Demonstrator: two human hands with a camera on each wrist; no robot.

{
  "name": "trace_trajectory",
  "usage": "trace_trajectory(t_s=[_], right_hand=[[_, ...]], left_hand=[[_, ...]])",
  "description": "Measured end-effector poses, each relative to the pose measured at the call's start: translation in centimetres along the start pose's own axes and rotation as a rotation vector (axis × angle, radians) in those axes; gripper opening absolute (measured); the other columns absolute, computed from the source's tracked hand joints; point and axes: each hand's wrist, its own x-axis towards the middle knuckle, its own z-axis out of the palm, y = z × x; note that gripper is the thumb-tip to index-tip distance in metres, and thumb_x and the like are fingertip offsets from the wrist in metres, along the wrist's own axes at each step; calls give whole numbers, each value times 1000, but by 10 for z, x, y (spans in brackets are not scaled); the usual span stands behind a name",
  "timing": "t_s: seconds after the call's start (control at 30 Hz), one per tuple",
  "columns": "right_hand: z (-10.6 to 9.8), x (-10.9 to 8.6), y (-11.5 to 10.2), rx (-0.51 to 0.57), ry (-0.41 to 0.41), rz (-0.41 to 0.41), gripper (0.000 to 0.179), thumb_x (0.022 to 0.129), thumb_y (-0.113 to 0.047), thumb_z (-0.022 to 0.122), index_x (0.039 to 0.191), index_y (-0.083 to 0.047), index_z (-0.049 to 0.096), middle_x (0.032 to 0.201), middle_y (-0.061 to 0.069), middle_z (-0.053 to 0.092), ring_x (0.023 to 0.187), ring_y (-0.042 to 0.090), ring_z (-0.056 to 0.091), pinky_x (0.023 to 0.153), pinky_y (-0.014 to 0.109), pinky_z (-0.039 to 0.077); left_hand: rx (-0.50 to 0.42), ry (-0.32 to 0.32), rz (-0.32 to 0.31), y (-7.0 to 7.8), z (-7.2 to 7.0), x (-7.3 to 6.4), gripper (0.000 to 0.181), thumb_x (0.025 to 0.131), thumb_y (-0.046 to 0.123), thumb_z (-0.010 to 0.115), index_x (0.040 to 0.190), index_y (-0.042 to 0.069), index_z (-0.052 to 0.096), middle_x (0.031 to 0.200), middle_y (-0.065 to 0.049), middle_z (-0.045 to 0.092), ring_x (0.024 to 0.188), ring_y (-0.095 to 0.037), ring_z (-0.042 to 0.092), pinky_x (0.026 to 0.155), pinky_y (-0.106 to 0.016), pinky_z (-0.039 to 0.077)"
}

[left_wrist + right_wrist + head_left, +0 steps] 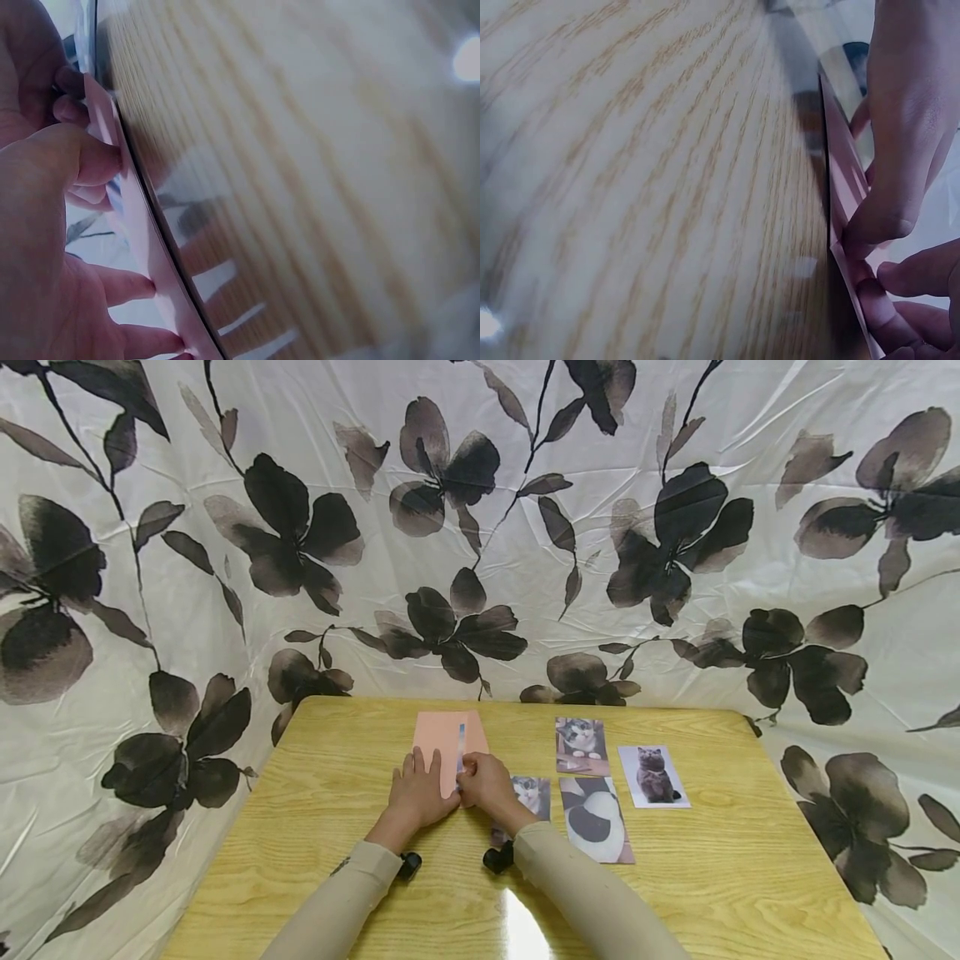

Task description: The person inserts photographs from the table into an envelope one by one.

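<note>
A pink paper folder (441, 731) lies on the far left part of the table, with a narrow blue strip (461, 745) showing along its inner edge. Fingers spread, my left hand (422, 791) presses on its near left part; in the left wrist view the thumb and fingertips rest on the pink paper (154, 247). On the near right side, my right hand (486, 781) has curled fingers and pinches the paper's edge beside the strip. The right wrist view shows these fingers (922, 274) at the lifted pink edge (842, 259), close to the left thumb.
Right of the folder lie several cat pictures: a kitten photo (581, 745), a black-and-white fur photo (596, 818), a grey cat photo (652, 775) and a kitten photo (531, 791) partly under the right forearm. Floral cloth (450, 552) hangs behind the wooden table (300, 827).
</note>
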Motion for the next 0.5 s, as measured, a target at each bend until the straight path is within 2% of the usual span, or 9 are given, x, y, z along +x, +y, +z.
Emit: trace_trajectory(t_s=[0.1,0.23,0.33,0.5], right_hand=[[0,0,0,1,-1,-12,38,101,-13,72,137,-2,72,89,1,73,79,17,66,81,41,59],[0,0,0,-29,-5,-40,22,100,-13,72,120,-4,78,80,-2,69,70,14,58,70,34,51],[1,0,0,-39,-8,-46,19,101,-13,71,116,-7,79,79,-3,69,70,14,58,69,34,49],[0,0,-1,-20,-19,-10,31,103,-16,67,131,-7,77,87,-1,75,79,18,66,77,39,57]], left_hand=[[0,1,-3,0,0,0,95,101,57,64,168,0,30,169,-40,22,158,-53,25,121,-70,29],[0,-1,-3,0,0,1,95,101,57,64,168,0,30,169,-39,22,158,-53,25,121,-70,29],[0,-3,-1,0,-1,0,94,101,57,63,168,0,30,169,-39,22,157,-53,25,121,-70,29],[3,-7,0,1,-2,-1,94,101,58,62,168,0,30,169,-39,22,158,-53,25,121,-69,29]])
